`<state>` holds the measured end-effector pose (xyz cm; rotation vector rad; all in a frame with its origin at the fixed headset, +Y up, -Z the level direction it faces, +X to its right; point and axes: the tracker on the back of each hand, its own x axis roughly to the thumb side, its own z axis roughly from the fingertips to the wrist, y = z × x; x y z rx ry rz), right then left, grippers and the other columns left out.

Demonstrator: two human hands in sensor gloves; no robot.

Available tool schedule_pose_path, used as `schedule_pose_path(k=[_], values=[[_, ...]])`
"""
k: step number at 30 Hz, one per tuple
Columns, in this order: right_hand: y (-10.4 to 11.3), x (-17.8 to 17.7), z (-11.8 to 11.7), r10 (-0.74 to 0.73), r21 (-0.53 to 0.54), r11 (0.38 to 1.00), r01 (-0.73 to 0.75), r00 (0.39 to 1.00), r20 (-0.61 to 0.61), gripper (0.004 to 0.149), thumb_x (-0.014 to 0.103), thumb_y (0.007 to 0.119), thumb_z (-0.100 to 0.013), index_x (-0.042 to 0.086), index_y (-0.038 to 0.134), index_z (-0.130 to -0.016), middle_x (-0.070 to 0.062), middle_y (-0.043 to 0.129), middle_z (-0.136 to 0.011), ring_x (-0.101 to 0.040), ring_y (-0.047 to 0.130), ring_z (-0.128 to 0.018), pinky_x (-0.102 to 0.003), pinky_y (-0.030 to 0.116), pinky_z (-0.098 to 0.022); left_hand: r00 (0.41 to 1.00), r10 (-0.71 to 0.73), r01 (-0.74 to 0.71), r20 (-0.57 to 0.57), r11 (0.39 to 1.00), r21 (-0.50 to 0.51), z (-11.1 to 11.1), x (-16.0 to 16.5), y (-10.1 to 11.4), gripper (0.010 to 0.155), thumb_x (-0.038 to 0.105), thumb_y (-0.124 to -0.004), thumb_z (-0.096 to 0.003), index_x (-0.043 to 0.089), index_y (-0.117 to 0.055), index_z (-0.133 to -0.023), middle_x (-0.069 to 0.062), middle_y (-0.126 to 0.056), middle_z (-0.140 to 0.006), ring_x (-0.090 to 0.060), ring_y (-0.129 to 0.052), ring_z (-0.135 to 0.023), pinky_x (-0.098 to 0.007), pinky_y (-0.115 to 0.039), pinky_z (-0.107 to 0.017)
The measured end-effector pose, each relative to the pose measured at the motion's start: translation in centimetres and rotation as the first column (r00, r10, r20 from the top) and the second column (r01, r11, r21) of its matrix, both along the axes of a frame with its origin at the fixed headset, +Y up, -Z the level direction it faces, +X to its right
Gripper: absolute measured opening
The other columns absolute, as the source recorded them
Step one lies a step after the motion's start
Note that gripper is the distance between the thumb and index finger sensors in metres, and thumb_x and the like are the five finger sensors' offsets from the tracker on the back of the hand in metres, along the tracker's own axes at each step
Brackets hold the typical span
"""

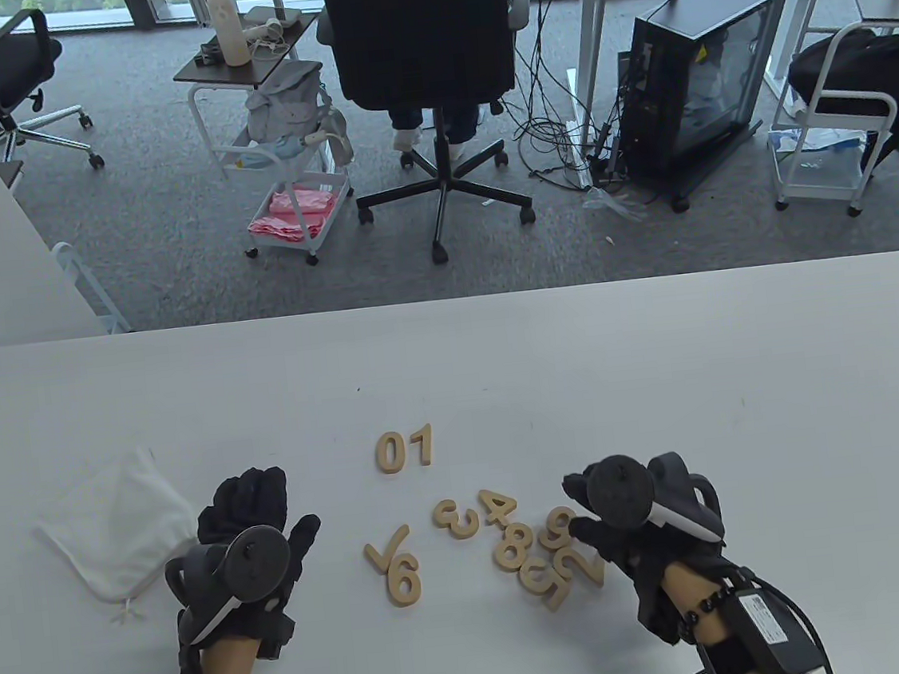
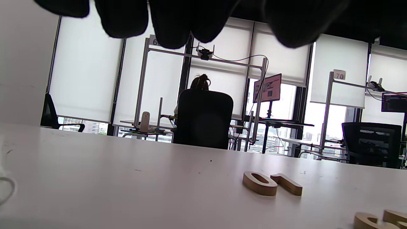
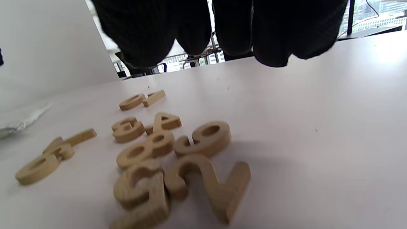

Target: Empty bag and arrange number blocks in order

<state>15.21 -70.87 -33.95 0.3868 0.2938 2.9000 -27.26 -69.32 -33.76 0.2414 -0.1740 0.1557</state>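
Table [image 1: 663,379]: a white top is seen, on which the bag, the wooden number blocks and both gloved hands are found.

Bag [image 1: 120,528]: a white cloth bag is laid flat and crumpled at the left of the table, just left of the left hand; its drawstring end is turned toward the near edge.

Placed pair: the 0 block [image 1: 390,452] and the 1 block [image 1: 422,445] are set side by side, touching or nearly so, farther from the person than the rest. They are also seen low on the table in the left wrist view.

Blocks 7 and 6: the 7 block [image 1: 388,551] is lain tilted, with the 6 block [image 1: 404,581] just below it and touching it, between the two hands.

Cluster: the 3 block [image 1: 457,518], the 4 block [image 1: 499,507], the 8 block [image 1: 513,547], the 9 block [image 1: 559,528], the 5 block [image 1: 545,577] and the 2 block [image 1: 584,566] are grouped close together just left of the right hand; the 5 is seen overlapped with the 2 in the right wrist view.

Left hand [image 1: 249,527]: it is held low over the table, palm down, fingers loosely extended; nothing is held.

Right hand [image 1: 637,518]: it is placed beside the 9 and 2, fingers curled downward. In the right wrist view the fingertips [image 3: 270,47] are seen above the table with nothing between them.
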Motion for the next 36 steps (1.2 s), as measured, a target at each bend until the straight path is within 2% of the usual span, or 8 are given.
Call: schedule_pose_path(k=[5,7,9,13,27,33,36], values=[[-4.3,-0.4,0.8,0.087,-0.041,0.995,-0.088,0.996,-0.021,0.07,0.036,0.085,-0.048,0.012,0.059,-0.108,-0.02,0.059,-0.112,-0.052,0.076,-0.093,-0.062,0.071,-0.068,1.0,-0.002,0.002,-0.01,1.0,0.003,0.1,-0.2,0.1,0.076,0.05,-0.07,-0.0529,0.004,-0.056,-0.111,-0.03,-0.056,-0.111,-0.063,-0.061,-0.1,-0.078,-0.053,-0.065],[-4.9,-0.7,0.8,0.114,-0.058,0.992,-0.116,0.993,-0.022,0.072,0.036,0.086,-0.048,0.011,0.057,-0.108,-0.021,0.059,-0.111,-0.051,0.077,-0.092,-0.061,0.072,-0.068,1.0,0.006,-0.005,-0.016,1.0,0.013,0.2,-0.3,0.3,0.075,0.05,-0.07,-0.053,0.004,-0.056,-0.111,-0.03,-0.056,-0.111,-0.063,-0.061,-0.1,-0.078,-0.053,-0.065],[-5.3,-1.0,0.9,0.158,-0.018,0.987,-0.158,0.987,-0.021,0.072,0.037,0.086,-0.047,0.011,0.058,-0.108,-0.02,0.061,-0.11,-0.048,0.078,-0.091,-0.06,0.073,-0.068,1.0,0.014,-0.013,-0.02,1.0,0.027,0.3,-0.4,0.5,0.075,0.05,-0.07,-0.0529,0.004,-0.056,-0.111,-0.03,-0.055,-0.111,-0.063,-0.061,-0.099,-0.078,-0.053,-0.065],[-5.6,-1.5,1.0,0.219,0.036,0.975,-0.217,0.975,-0.033,0.07,0.037,0.087,-0.046,0.012,0.061,-0.107,-0.017,0.068,-0.107,-0.046,0.081,-0.089,-0.057,0.075,-0.066,1.0,0.01,-0.01,-0.023,1.0,0.029,0.3,-0.5,0.6,0.075,0.05,-0.07,-0.0529,0.004,-0.055,-0.111,-0.03,-0.056,-0.111,-0.063,-0.061,-0.099,-0.078,-0.053,-0.065],[-6.0,-2.2,0.9,0.29,0.101,0.952,-0.288,0.957,0.002,0.055,0.035,0.086,-0.046,0.015,0.076,-0.096,-0.015,0.078,-0.098,-0.041,0.087,-0.08,-0.051,0.081,-0.062,0.999,-0.006,0.007,-0.039,1.0,0.019,0.2,-0.6,0.4,0.075,0.05,-0.07,-0.0529,0.004,-0.056,-0.111,-0.03,-0.056,-0.111,-0.063,-0.061,-0.099,-0.078,-0.052,-0.065],[-6.1,-1.9,0.8,0.278,0.08,0.958,-0.277,0.961,0.002,0.058,0.035,0.084,-0.048,0.013,0.072,-0.1,-0.022,0.075,-0.096,-0.041,0.088,-0.077,-0.052,0.082,-0.06,0.999,0.0,0.001,-0.051,1.0,0.023,0.2,-0.8,0.5,0.075,0.05,-0.07,-0.0529,0.004,-0.056,-0.111,-0.03,-0.056,-0.111,-0.063,-0.061,-0.099,-0.079,-0.052,-0.065],[-5.7,-1.0,0.4,0.192,0.048,0.98,-0.193,0.981,0.041,0.055,0.033,0.081,-0.049,0.01,0.075,-0.099,-0.027,0.07,-0.096,-0.041,0.089,-0.076,-0.051,0.084,-0.059,0.998,0.001,0.001,-0.057,1.0,0.025,0.2,-0.9,0.6,0.075,0.05,-0.07,-0.0529,0.004,-0.056,-0.111,-0.03,-0.056,-0.111,-0.063,-0.061,-0.099,-0.078,-0.052,-0.065]])
